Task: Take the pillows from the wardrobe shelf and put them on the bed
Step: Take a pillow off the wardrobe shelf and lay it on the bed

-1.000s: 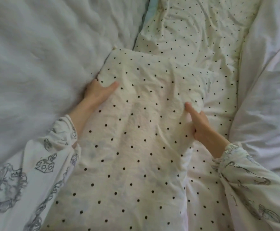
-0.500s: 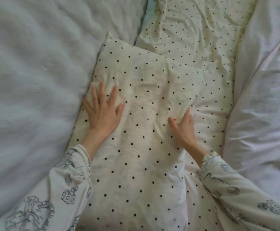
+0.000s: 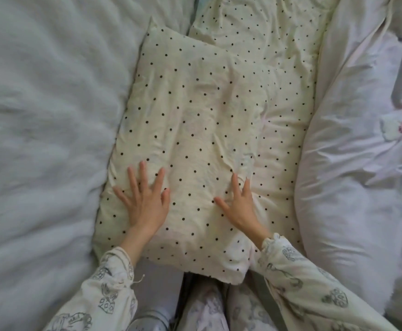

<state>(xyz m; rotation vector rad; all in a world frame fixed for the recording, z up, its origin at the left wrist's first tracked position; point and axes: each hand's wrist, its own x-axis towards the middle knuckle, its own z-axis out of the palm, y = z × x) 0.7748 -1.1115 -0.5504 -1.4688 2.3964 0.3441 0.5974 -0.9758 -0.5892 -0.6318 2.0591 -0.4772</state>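
A cream pillow with black dots (image 3: 195,130) lies flat on the bed, its near corner hanging just over the bed's front edge. My left hand (image 3: 145,199) rests flat on its near left part, fingers spread and straight. Flat on the pillow's near right part lies my right hand (image 3: 239,204), fingers straight too. A second pillow in the same dotted cover (image 3: 262,32) lies farther back, partly under the first. Neither hand grips anything.
A fluffy white blanket (image 3: 42,139) covers the bed on the left. A crumpled white duvet (image 3: 362,163) is bunched along the right. My legs in patterned trousers (image 3: 207,309) show below the bed's edge.
The pillow went from held at its sides to lying flat on the bed. Both hands let go, opened and slid toward its near end. The view pulled back.
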